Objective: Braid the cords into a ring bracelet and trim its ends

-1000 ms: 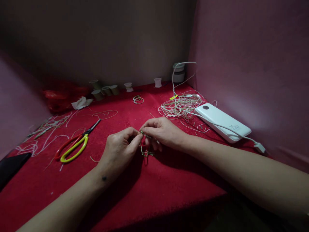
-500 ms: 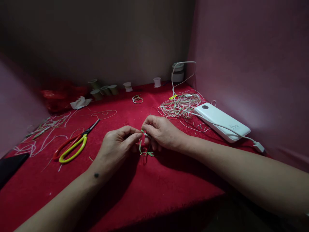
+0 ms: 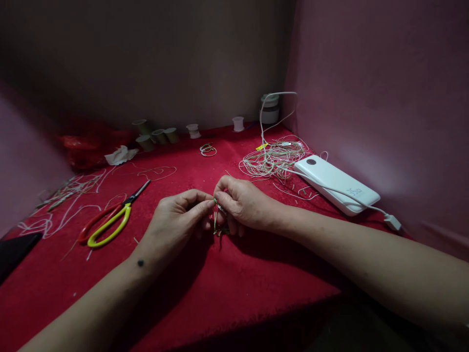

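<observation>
Both my hands meet over the middle of the red cloth, pinching a small braided cord bracelet of green and white thread. My left hand grips it between thumb and forefinger. On the other side, my right hand holds the knotted part with thumb and forefinger, its other fingers curled below. Green strands dangle in a loop under the fingertips. The fingers hide much of the knot. Scissors with one red and one yellow handle lie left of my left hand.
A tangle of pale cord and a white power bank with a cable lie at right. Several thread spools stand along the back, near a small cord ring. Loose threads and a red plastic bag are at left.
My fingertips have drawn slightly closer together at the knot. The dangling green loop has shifted and hangs narrower. Both hands still pinch the bracelet.
</observation>
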A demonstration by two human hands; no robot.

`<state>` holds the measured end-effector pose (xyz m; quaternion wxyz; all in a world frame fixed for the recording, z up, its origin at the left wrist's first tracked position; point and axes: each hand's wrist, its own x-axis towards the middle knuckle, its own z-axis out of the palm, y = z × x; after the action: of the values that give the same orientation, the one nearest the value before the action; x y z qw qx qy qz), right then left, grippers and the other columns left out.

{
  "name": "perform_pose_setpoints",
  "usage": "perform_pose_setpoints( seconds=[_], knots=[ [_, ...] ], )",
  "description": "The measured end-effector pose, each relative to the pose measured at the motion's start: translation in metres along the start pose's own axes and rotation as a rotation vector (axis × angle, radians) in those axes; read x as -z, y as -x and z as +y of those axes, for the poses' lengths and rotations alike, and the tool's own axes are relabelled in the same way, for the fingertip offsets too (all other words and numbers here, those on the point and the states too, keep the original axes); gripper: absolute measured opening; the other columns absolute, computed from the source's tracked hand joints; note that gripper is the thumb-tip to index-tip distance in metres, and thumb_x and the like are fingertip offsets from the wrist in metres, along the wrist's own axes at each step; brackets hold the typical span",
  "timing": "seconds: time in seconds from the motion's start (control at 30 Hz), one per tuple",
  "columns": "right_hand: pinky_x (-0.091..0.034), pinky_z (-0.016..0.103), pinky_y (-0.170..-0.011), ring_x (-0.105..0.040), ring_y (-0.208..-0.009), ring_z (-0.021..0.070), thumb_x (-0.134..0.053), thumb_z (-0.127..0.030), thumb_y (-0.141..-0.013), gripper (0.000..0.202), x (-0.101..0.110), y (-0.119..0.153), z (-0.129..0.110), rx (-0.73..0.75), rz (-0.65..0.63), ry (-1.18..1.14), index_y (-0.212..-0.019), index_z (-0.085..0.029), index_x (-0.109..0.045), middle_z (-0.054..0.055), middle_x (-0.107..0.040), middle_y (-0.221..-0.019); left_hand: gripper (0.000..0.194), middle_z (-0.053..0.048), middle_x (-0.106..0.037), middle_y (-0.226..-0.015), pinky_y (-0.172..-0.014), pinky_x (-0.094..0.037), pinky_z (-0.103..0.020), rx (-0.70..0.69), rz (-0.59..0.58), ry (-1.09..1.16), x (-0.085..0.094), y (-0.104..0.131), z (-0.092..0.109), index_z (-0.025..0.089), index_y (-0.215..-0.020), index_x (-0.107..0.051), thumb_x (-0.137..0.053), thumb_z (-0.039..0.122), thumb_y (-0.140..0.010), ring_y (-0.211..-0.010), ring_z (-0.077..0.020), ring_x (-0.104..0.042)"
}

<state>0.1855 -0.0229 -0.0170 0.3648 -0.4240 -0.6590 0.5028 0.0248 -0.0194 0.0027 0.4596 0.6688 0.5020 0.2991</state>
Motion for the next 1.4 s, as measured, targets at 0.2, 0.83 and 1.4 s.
perform_pose_setpoints(
  seconds=[0.2, 0.83, 1.4],
  knots=[
    [-0.039, 0.015, -0.027, -0.05, -0.033, 0.0074, -0.036, -0.011, -0.091, 0.012, 0.0, 0.0, 0.0, -0.019, 0.017, 0.046, -0.086, -0.021, -0.038, -0.005, -0.056, -0.058, 0.02, 0.001, -0.057, -0.05, -0.039, -0.037, -0.018, 0.195, -0.11, 0.286, 0.004, -0.003, -0.002, 0.014, -0.069, -0.064, -0.069, 0.031, -0.077, -0.038, -0.0083, -0.048],
    [-0.048, 0.02, -0.037, -0.057, -0.038, 0.0124, -0.043, -0.014, -0.091, 0.013, 0.006, -0.007, 0.008, -0.135, -0.079, -0.445, -0.079, -0.018, -0.046, -0.001, -0.06, -0.048, 0.019, 0.0, -0.059, -0.054, -0.039, -0.044, -0.018, 0.161, -0.091, 0.314, 0.006, -0.004, -0.002, 0.015, -0.072, -0.063, -0.068, 0.031, -0.079, -0.04, -0.0085, -0.05],
    [-0.045, 0.014, -0.036, -0.057, -0.044, 0.0073, -0.058, -0.01, -0.081, 0.009, 0.008, -0.008, 0.012, -0.193, -0.062, -0.575, -0.072, -0.012, -0.057, 0.003, -0.065, -0.063, 0.014, -0.001, -0.065, -0.059, -0.041, -0.045, -0.019, 0.087, -0.061, 0.291, 0.004, -0.003, -0.003, 0.016, -0.078, -0.064, -0.069, 0.029, -0.077, -0.045, -0.0106, -0.054]
  ],
)
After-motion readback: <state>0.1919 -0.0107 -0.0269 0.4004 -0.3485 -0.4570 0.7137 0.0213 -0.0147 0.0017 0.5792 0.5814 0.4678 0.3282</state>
